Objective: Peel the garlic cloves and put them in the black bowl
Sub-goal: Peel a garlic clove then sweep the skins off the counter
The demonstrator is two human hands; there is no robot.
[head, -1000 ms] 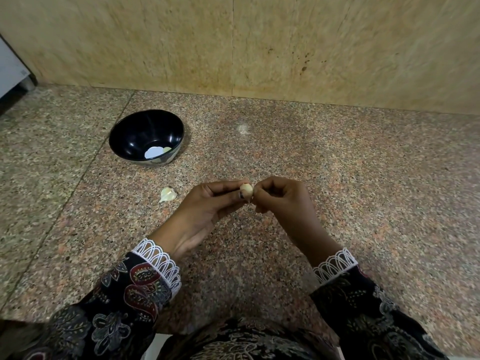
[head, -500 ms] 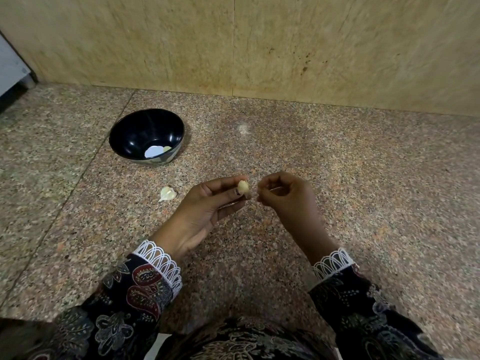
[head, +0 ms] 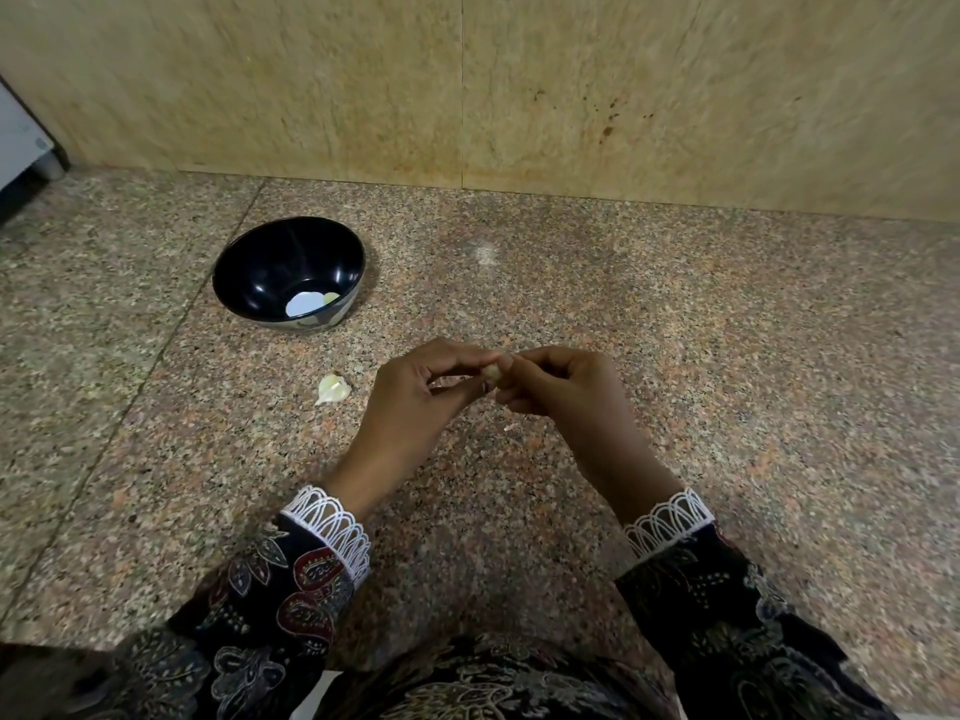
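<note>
My left hand [head: 415,402] and my right hand [head: 561,397] meet above the granite counter, both pinching one small pale garlic clove [head: 491,373] between their fingertips; most of the clove is hidden by the fingers. The black bowl [head: 270,262] sits to the upper left of my hands, with a pale peeled clove [head: 330,298] and a white patch at its bottom. Another garlic clove [head: 332,389], still in its whitish skin, lies on the counter just left of my left hand.
A speckled granite counter [head: 727,381] runs to a beige stone wall [head: 519,96] at the back. A white appliance edge [head: 21,142] shows at the far left. A tiny white flake [head: 510,428] lies below my hands. My patterned dark sleeves fill the bottom.
Half a second ago my right hand had pulled away from the clove held in my left hand; now it is back on the clove and both hands pinch it.
</note>
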